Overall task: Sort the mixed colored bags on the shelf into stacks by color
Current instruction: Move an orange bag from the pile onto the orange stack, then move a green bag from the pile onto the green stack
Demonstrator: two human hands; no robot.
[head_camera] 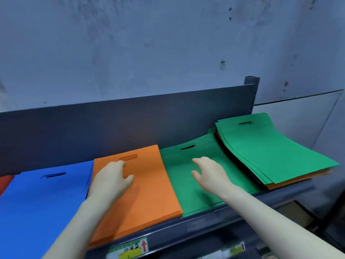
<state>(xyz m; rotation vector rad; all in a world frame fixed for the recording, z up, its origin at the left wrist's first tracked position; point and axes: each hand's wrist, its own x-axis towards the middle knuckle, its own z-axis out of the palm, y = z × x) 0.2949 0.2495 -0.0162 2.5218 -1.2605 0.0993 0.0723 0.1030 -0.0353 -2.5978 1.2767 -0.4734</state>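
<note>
A: Sorted so far?
B: On shelf (186, 227), left to right: red sliver (4, 182), blue stack (37, 202), orange stack (149, 187), green stack (173, 174), side by side.
A: Outstanding?
B: Mixed pile (270, 150) at right end, overlapping green stack; green on top, orange and dark layers beneath. Judged well along, not finished.
A: Orientation?
B: Handle slots toward back panel; long axis front to back. Mixed pile skewed, near corner swung rightward.
A: Hands?
B: Left hand (112, 180) flat on orange stack, fingers relaxed, holding nothing. Right hand (209, 172) over green stack, fingers loosely spread, empty; contact unclear.
</note>
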